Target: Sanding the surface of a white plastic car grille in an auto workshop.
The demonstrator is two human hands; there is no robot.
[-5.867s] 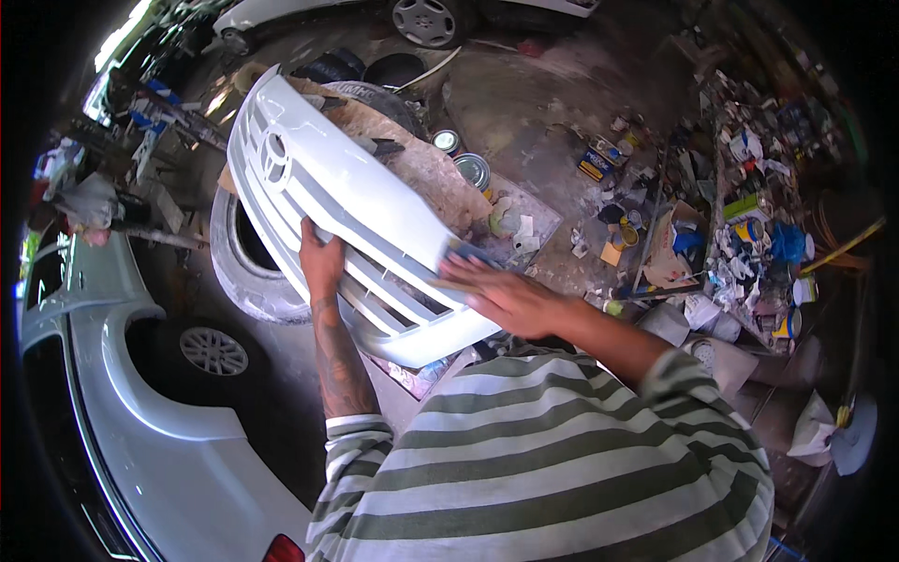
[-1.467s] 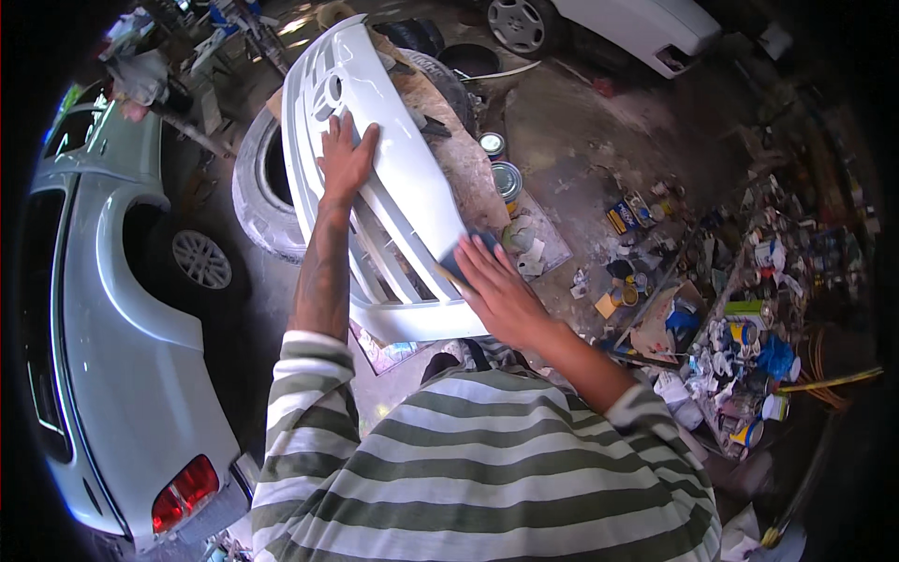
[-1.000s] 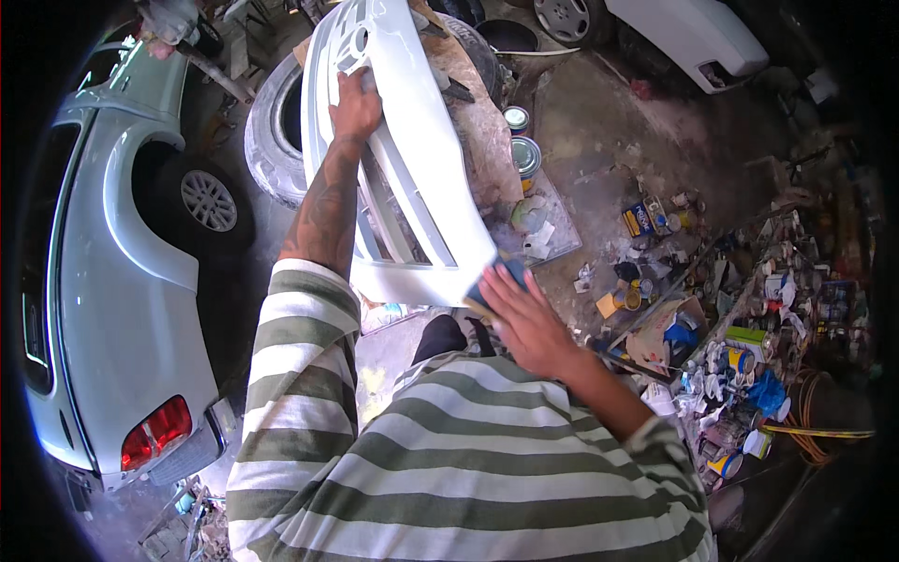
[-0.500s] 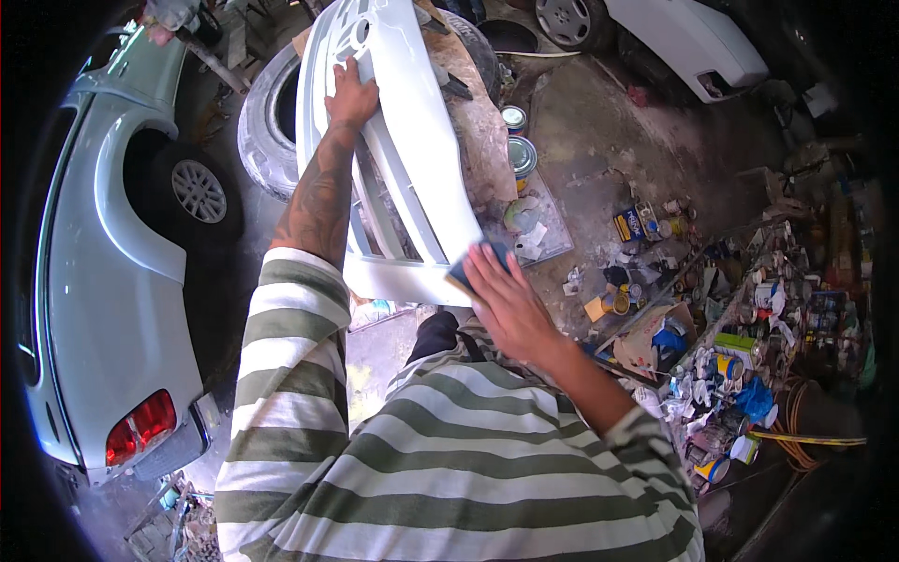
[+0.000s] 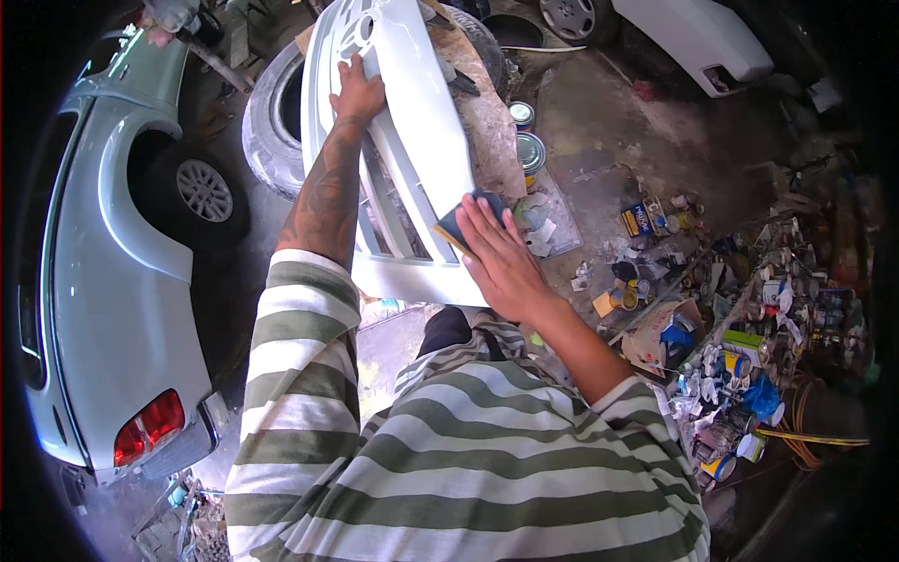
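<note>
A white car bumper (image 5: 431, 122) with grille openings lies lengthwise in front of me, its near end close to my body. My left hand (image 5: 359, 94) grips it at the grille bars near the far end, the fingertips partly hidden. On the bumper's right near edge, my right hand (image 5: 501, 258) presses a dark sanding pad (image 5: 451, 228) with a yellowish edge against the white surface. The fingers lie across the pad's top, holding it. What the pad is made of inside cannot be seen.
Tires (image 5: 272, 122) and a brown board (image 5: 487, 122) sit under the bumper. Cans (image 5: 530, 150) stand to its right. A silver car (image 5: 112, 281) is at left, another light car (image 5: 698, 42) at far right. Heaped cans and rags (image 5: 740, 375) cover the right side.
My right hand has slid the sanding pad forward and slightly left along the bumper's edge. My left hand keeps its place on the grille. The whole view has shifted slightly.
</note>
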